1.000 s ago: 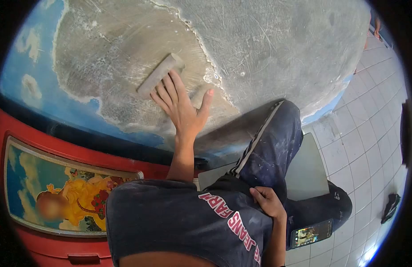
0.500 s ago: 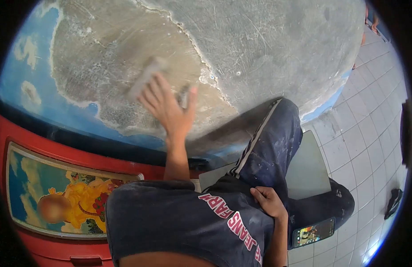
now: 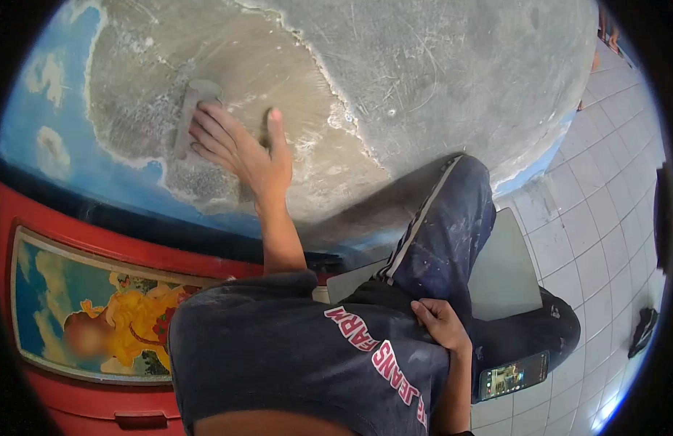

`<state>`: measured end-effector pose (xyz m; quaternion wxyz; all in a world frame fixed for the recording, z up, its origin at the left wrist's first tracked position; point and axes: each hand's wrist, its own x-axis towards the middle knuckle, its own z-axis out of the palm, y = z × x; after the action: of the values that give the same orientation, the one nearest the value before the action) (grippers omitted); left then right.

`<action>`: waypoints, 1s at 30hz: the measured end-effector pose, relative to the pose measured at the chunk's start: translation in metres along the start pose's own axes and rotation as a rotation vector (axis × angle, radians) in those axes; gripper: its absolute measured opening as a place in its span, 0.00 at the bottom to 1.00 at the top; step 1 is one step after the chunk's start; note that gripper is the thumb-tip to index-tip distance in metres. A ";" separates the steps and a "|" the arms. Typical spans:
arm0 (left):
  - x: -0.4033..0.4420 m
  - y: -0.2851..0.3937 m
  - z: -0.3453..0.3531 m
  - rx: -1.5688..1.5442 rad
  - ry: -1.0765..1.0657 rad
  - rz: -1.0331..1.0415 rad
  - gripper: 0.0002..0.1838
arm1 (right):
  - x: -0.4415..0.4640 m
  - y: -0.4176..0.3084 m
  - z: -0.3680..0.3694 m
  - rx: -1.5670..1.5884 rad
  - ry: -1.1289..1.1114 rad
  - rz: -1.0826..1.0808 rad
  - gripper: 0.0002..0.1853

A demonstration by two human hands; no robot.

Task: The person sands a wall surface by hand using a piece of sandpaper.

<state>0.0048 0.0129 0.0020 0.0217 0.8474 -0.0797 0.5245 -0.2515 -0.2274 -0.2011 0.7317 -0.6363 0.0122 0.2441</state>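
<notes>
My left hand (image 3: 246, 149) presses a folded grey sheet, apparently sandpaper (image 3: 200, 93), against a rough bare patch of wall (image 3: 300, 109). The fingers lie together over the sheet, while the thumb stands apart. Ragged edges of old paint border this patch. My right hand (image 3: 442, 323) rests in my lap on the dark trousers, loosely closed with nothing visible in it; most of its fingers are hidden. A phone (image 3: 512, 376) with its screen lit lies close to the right forearm, by my folded leg.
Blue paint with white clouds (image 3: 49, 149) covers the wall at left. Below it stands a red cabinet (image 3: 97, 418) with a picture panel (image 3: 53, 312). My bent knee (image 3: 464, 178) is close to the wall. White tiles (image 3: 594, 218) and a dark object (image 3: 643, 333) are at right.
My left hand has slid left and slightly down across the wall with the sandpaper, which now stands more upright in view. My right hand stays in my lap.
</notes>
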 end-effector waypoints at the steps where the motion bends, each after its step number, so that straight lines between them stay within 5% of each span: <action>1: 0.006 -0.002 0.000 0.012 0.110 0.012 0.57 | 0.003 -0.002 -0.002 0.021 -0.016 0.015 0.21; 8: -0.026 0.004 -0.002 0.041 -0.262 0.095 0.56 | 0.004 -0.001 -0.002 -0.032 0.023 -0.036 0.22; 10: -0.004 -0.009 -0.002 -0.013 0.076 -0.018 0.55 | 0.002 -0.002 -0.002 0.005 -0.011 -0.001 0.22; 14: -0.011 -0.001 0.008 0.024 0.138 0.015 0.55 | 0.008 -0.002 -0.002 -0.017 -0.021 0.024 0.22; 16: -0.039 0.010 0.008 -0.006 -0.193 0.082 0.56 | 0.007 -0.007 0.000 -0.027 0.003 -0.038 0.23; 20: -0.030 0.002 0.000 0.040 -0.252 0.079 0.56 | 0.003 -0.003 0.000 -0.038 -0.002 -0.021 0.24; 22: -0.009 -0.004 0.000 -0.015 0.033 0.001 0.57 | 0.003 -0.004 -0.002 0.004 -0.023 0.005 0.23; 26: -0.028 0.005 0.013 -0.011 -0.008 0.018 0.58 | 0.006 -0.007 0.001 -0.011 0.000 -0.009 0.23; 28: -0.046 0.015 0.011 0.016 -0.230 0.109 0.58 | 0.005 -0.007 0.001 -0.036 0.019 -0.009 0.21; 30: -0.030 0.005 0.008 0.007 -0.161 0.049 0.58 | 0.003 -0.009 0.000 -0.033 0.017 0.002 0.22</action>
<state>-0.0023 0.0107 -0.0287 -0.0007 0.8847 -0.0999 0.4554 -0.2452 -0.2271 -0.1941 0.7208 -0.6503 0.0152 0.2394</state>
